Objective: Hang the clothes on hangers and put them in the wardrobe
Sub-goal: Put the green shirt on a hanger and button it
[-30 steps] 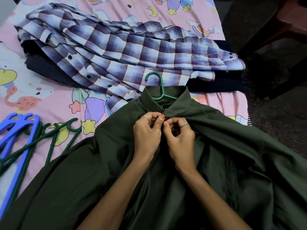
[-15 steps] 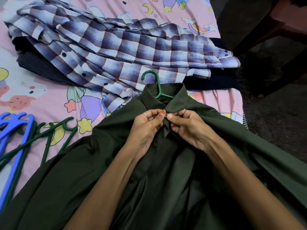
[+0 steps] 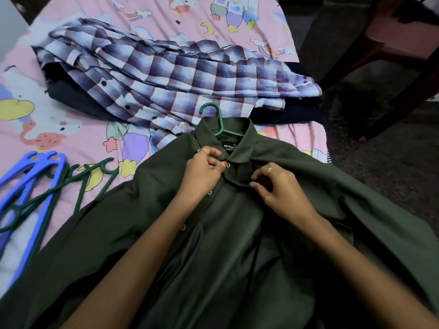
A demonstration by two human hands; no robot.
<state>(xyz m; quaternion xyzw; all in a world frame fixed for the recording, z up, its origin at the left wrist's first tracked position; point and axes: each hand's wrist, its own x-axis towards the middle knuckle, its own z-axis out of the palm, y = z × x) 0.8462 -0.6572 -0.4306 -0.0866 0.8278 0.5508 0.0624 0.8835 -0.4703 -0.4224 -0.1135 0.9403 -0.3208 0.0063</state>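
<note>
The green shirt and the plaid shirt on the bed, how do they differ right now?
The dark green shirt is plain; the plaid shirt is checked in purple, white and maroon. The green shirt lies spread out with a green hanger in its collar; the plaid shirt lies folded on dark clothes, with no hanger showing. The left hand grips the green shirt; the plaid one is untouched. Both are buttoned, collared shirts.

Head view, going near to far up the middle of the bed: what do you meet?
Dark green shirt → left hand and right hand at its collar → green hanger hook → plaid shirt → pink bedsheet.
</note>
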